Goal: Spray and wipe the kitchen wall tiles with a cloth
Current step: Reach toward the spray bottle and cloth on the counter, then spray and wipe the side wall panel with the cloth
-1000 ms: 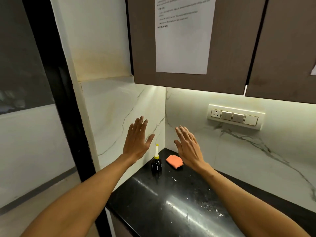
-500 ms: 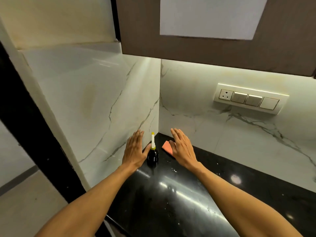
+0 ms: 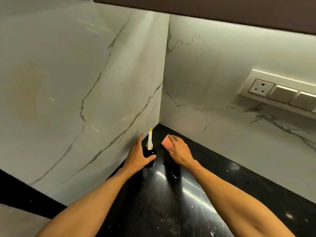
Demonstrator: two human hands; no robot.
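A small dark spray bottle with a white nozzle and yellow tip stands in the corner of the black countertop. My left hand cups it from the left, thumb curled round its front. An orange cloth lies flat just right of the bottle. My right hand rests on it with fairly straight fingers and hides most of it. White marble-look wall tiles rise on the left wall and the back wall, meeting at the corner.
A socket and switch panel is set in the back wall at the right. The dark underside of a wall cabinet hangs overhead. White specks are scattered on the countertop. The counter's left end drops off beside the left wall.
Both hands came down from raised in front of the walls to the counter. The left closed round the bottle, the right landed on the cloth. The view tilted down and closer.
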